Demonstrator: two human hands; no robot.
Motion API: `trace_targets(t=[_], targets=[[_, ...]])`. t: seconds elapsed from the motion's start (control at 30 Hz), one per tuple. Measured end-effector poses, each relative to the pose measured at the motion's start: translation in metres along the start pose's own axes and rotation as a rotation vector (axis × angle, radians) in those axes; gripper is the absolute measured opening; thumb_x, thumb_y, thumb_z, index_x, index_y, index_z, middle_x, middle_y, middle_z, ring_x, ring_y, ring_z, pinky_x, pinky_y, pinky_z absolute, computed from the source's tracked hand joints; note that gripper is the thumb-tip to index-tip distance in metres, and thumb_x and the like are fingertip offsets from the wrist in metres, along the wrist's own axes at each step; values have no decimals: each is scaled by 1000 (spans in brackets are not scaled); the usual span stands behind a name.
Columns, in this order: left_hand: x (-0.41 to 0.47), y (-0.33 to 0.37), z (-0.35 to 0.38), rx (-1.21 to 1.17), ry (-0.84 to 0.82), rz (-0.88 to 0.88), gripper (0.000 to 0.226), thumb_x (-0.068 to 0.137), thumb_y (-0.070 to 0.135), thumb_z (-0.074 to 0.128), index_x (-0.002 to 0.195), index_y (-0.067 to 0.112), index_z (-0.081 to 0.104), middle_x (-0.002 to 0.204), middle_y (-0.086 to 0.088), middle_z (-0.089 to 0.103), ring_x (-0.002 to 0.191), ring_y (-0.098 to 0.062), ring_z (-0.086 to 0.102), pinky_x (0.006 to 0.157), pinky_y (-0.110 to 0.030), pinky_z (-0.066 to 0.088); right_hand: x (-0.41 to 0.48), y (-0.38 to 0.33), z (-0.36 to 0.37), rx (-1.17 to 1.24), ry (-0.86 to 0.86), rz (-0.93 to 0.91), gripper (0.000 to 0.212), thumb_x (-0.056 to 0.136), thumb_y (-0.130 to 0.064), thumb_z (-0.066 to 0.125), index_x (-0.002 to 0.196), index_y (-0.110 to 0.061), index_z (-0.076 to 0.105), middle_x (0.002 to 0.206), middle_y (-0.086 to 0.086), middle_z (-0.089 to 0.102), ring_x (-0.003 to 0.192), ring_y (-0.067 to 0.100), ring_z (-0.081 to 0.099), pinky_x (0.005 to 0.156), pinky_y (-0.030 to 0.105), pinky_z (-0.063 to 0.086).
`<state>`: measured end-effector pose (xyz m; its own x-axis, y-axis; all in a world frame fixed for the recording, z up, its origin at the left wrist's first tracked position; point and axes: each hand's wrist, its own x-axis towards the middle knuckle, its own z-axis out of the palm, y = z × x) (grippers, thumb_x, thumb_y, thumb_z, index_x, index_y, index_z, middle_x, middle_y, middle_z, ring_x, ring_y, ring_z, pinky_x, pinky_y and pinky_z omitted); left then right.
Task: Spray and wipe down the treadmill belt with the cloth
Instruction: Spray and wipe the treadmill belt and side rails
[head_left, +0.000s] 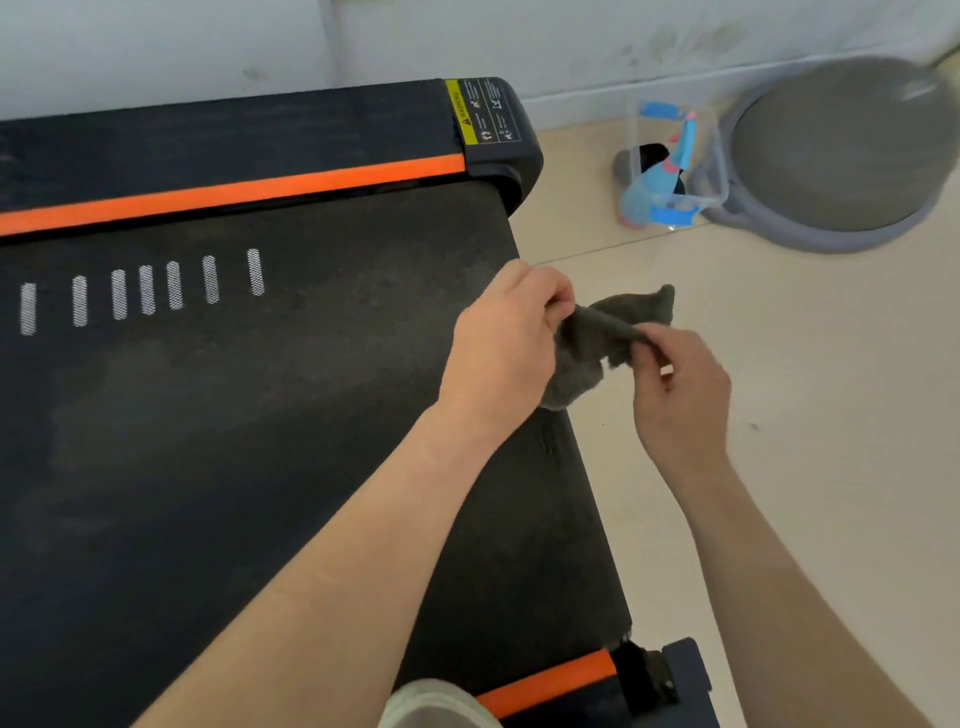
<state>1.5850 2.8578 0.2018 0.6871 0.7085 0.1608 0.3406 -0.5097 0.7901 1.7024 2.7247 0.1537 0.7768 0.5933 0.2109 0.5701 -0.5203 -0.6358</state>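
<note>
Head view: the cloth (597, 338) is lifted off the belt (234, 415), held over the belt's end edge at 3 o'clock. Wiping looks unfinished. The belt shows dull smears, wet or dusty I cannot tell. The spray bottle (660, 176) sits in a clear tub (636, 140) on the floor at 1 o'clock. Both forearms reach forward; the left hand (506, 338) and right hand (680, 384) each pinch the cloth, stretching it between them.

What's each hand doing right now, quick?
Left hand: closed, fingers pinching one end of the grey cloth.
Right hand: closed, fingers pinching the cloth's other end.
</note>
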Motion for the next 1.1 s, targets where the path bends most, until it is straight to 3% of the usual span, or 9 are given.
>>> trace_targets(t=[0.07, 0.2, 0.33, 0.43, 0.53, 0.73, 0.83, 0.97, 1.1], targets=[[-6, -5, -11, 8, 25, -71, 14, 96, 6, 54, 92, 17, 62, 93, 7, 55, 81, -5, 52, 72, -17, 44, -8, -18, -2, 143, -165, 98, 18, 96, -12, 58, 105, -16, 72, 92, 1, 71, 85, 20, 66, 80, 41, 56], [-34, -30, -47, 76, 208, -156, 25, 91, -1, 54, 89, 24, 53, 84, 15, 48, 81, 0, 50, 71, -11, 37, -34, -68, 15, 418, -455, 121, 14, 94, -17, 61, 97, -19, 75, 78, -3, 71, 72, 14, 66, 69, 37, 56], [-79, -72, -50, 338, -144, -294, 15, 95, 8, 53, 95, 23, 57, 91, 10, 50, 71, -2, 48, 60, -13, 36, -86, -70, 76, 2, -832, -180, 16, 95, -34, 60, 110, -27, 63, 96, -8, 60, 89, 9, 55, 79, 32, 50], [-103, -97, -34, 428, -435, -448, 23, 100, 16, 50, 119, 22, 59, 108, 5, 50, 76, -6, 54, 66, -20, 48, -104, -51, 98, -162, -750, -405, 32, 94, -29, 61, 125, -26, 57, 101, 2, 54, 90, 17, 51, 71, 33, 51], [-104, -87, -15, 293, -406, -468, 32, 99, 16, 51, 130, 22, 58, 117, 2, 52, 92, -13, 58, 81, -26, 51, -98, -20, 90, -190, -589, -379, 32, 90, -18, 65, 122, -22, 62, 93, 4, 56, 80, 21, 54, 62, 33, 51], [-84, -25, 66, 129, -686, -298, 24, 98, 13, 51, 117, 18, 66, 113, -3, 52, 101, -22, 56, 93, -37, 50, -67, 45, 36, -257, -283, 381, 21, 95, -10, 50, 114, -10, 59, 102, 5, 45, 89, 34, 58, 71, 32, 38], [-61, -12, 63, -60, -482, -356, 25, 99, 12, 49, 108, 18, 71, 105, 3, 58, 94, -12, 54, 82, -23, 44, -46, 37, 27, -118, -101, 251, 21, 90, -13, 41, 100, -10, 58, 99, 5, 46, 83, 18, 48, 70, 29, 34], [-49, -21, 34, -375, -358, -711, 24, 101, 14, 41, 100, 20, 64, 88, 7, 60, 85, -13, 57, 64, -21, 42, -46, 5, 39, 14, -266, 234, 14, 87, -6, 41, 85, -14, 52, 99, 6, 48, 89, 17, 48, 71, 19, 33], [-61, -37, -32, -172, -458, -482, 12, 99, 38, 53, 106, 28, 55, 93, 9, 58, 83, -8, 56, 66, -25, 41, -24, -54, 38, 88, -278, -82, 12, 80, -9, 39, 76, -14, 50, 77, -2, 49, 71, 13, 45, 63, 19, 36]])
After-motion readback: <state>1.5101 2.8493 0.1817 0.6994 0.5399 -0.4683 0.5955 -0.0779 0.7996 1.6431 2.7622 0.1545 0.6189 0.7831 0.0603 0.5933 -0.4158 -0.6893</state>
